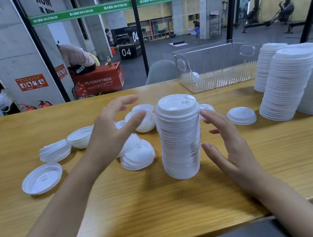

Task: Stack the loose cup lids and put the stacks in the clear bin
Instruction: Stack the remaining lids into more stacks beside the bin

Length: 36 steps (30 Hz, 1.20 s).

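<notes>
The stack of lids [179, 135] stands upright on the table [166, 209]. Left of the stack, some partly behind it, the loose lids [81, 137] lie scattered. A single lid [241, 116] lies just to the stack's right. The clear bin [214, 63] sits behind and right of it, with perhaps one lid inside. Farther right stand the tall stacks [288, 83], close together. The left hand [112, 132] and right hand [227, 137] flank the stack on either side.
</notes>
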Motion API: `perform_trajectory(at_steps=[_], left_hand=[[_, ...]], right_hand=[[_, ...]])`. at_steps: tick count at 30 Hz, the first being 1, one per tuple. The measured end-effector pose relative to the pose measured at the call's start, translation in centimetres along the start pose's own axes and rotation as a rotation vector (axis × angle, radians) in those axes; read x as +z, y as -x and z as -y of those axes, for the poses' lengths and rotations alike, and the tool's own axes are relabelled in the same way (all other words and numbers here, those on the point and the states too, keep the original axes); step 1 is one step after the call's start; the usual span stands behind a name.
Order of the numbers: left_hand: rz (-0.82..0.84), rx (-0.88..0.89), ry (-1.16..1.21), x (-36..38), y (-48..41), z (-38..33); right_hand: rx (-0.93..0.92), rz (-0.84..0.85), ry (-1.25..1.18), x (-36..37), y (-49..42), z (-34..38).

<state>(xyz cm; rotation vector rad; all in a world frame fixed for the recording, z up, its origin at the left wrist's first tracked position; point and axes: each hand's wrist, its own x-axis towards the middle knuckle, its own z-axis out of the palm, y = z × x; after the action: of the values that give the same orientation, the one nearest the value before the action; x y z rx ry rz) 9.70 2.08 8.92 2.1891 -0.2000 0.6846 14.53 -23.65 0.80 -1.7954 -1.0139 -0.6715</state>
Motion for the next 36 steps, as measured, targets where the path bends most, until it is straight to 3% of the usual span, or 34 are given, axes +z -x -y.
perform_trajectory(at_steps=[7,11,18,30,36], left_hand=[[0.011,-0.340,-0.042,-1.9,2.7,7.4],[0.100,-0.411,-0.071,-1.7,3.6,9.0],[0.129,-0.366,-0.078,-0.5,3.5,8.8],[-0.037,-0.273,-0.042,-0.3,3.7,7.9],[-0.200,-0.163,0.014,-0.8,3.1,5.1]], right_hand=[[0.014,-0.001,-0.023,0.2,0.0,-0.2],[0.026,0.009,-0.029,0.2,0.0,-0.1],[0.041,0.026,-0.042,0.2,0.1,-0.1],[0.044,0.025,-0.039,0.2,0.1,-0.1],[0.041,0.023,-0.043,0.2,0.1,-0.1]])
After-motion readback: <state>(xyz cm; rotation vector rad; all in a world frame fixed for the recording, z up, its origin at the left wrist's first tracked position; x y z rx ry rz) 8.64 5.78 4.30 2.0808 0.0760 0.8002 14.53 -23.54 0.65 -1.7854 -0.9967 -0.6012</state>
